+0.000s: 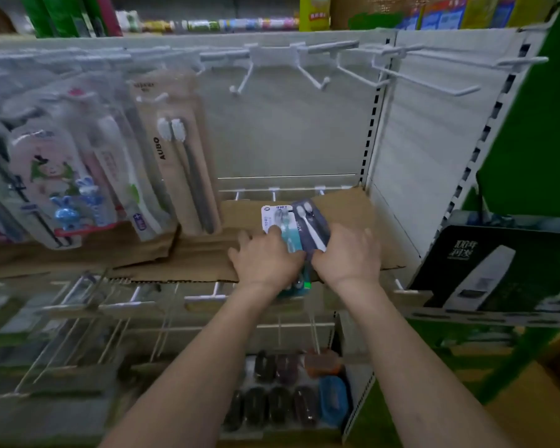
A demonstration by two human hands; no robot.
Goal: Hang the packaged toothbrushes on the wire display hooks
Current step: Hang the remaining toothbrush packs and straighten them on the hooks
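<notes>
Two toothbrush packs lie together on a sheet of cardboard [346,208]: a white and teal pack [277,218] and a dark blue pack [314,226] beside it. My left hand [265,258] rests on the teal pack, thumb on its face. My right hand [348,253] grips the lower edge of the dark blue pack. Above them, bare white wire hooks [314,77] stick out from the back panel. More hooks to the left carry hung toothbrush packs, among them a brown AUBO pack [175,150].
A black boxed product [498,270] stands on the shelf at right. Longer wire hooks [434,79] jut out at upper right. Lower wire hooks [204,297] project below the cardboard, with dark cases [272,402] on the bottom shelf. Green bottles line the top shelf.
</notes>
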